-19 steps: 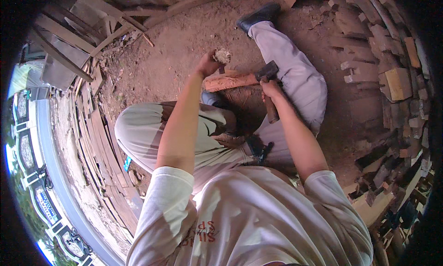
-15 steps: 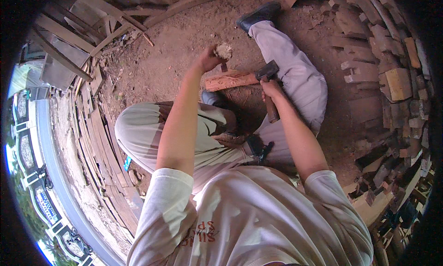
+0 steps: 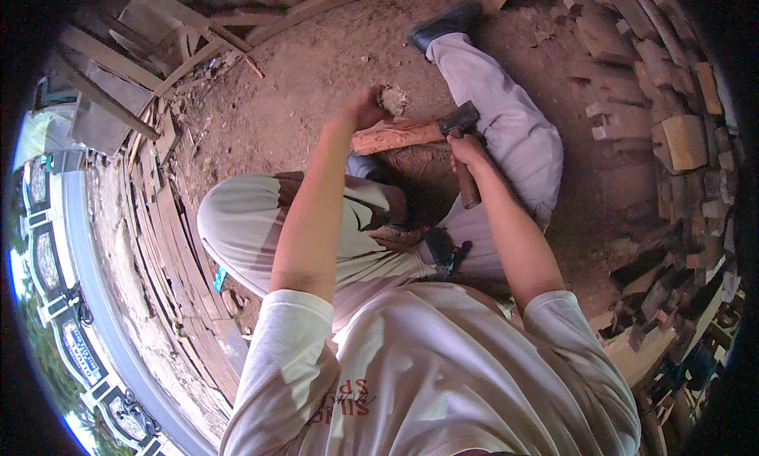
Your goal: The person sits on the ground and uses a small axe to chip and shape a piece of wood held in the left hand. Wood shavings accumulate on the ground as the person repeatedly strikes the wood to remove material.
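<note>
My left hand grips a pale, rough-topped piece, perhaps wood, just above a reddish log lying between my legs. My right hand is wrapped round the wooden handle of a hammer; its dark metal head is by the right end of the log, over my outstretched right leg. Whether the head touches the log I cannot tell. A dark boot is on that leg, and my left leg is bent.
I sit on reddish dirt. Stacked wooden offcuts line the right side. Curved boards and a grey sheet lie upper left, with planks along the left and a bright gated opening beyond.
My left hand has shifted slightly right and down with the pale piece since the last half second. My right hand and the hammer have barely moved.
</note>
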A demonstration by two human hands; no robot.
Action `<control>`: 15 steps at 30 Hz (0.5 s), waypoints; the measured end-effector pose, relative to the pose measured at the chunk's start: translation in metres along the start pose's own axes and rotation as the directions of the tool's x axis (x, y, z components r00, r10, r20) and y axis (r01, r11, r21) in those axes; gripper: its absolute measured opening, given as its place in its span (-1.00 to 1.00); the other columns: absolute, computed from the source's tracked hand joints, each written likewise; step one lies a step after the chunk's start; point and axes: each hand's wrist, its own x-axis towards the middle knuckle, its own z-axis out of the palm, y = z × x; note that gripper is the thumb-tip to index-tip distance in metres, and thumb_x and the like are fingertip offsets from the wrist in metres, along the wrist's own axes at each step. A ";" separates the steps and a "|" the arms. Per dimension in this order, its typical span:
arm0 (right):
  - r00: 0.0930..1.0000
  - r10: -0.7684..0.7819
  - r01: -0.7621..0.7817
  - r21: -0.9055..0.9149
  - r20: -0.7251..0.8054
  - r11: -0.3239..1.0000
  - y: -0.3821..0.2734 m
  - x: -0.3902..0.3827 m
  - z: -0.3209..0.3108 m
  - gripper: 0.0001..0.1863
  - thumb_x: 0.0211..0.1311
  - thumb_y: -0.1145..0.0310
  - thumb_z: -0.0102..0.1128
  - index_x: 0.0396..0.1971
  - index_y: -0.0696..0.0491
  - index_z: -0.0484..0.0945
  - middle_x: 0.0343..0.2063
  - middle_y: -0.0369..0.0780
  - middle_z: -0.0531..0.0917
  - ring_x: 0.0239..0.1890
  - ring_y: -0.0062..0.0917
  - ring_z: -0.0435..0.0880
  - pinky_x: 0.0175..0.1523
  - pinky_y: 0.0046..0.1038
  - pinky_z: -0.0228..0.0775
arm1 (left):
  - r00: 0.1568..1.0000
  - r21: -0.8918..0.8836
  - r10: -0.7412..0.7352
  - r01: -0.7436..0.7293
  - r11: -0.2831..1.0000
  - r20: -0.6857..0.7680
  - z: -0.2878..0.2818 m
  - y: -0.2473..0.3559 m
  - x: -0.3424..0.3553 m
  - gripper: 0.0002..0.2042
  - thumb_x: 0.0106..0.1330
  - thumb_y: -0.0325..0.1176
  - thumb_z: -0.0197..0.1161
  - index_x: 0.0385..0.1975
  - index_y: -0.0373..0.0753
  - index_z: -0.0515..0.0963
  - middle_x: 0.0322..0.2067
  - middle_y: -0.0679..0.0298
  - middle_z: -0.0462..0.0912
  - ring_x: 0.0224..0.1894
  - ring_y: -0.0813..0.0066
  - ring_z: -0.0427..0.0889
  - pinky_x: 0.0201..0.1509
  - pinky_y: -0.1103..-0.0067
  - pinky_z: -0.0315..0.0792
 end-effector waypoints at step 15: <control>0.994 0.114 -0.113 0.068 -0.002 0.991 0.000 -0.001 -0.003 -0.35 0.30 0.20 0.11 0.26 0.14 0.07 -0.71 -0.23 0.45 -0.78 -0.49 0.45 -0.68 -0.35 0.37 | 0.997 -0.090 -0.077 0.074 0.993 -0.029 -0.009 0.045 -0.021 -0.50 -0.11 -0.36 0.44 -0.07 -0.28 0.53 -0.21 0.07 0.67 -0.12 0.19 0.63 0.01 0.38 0.47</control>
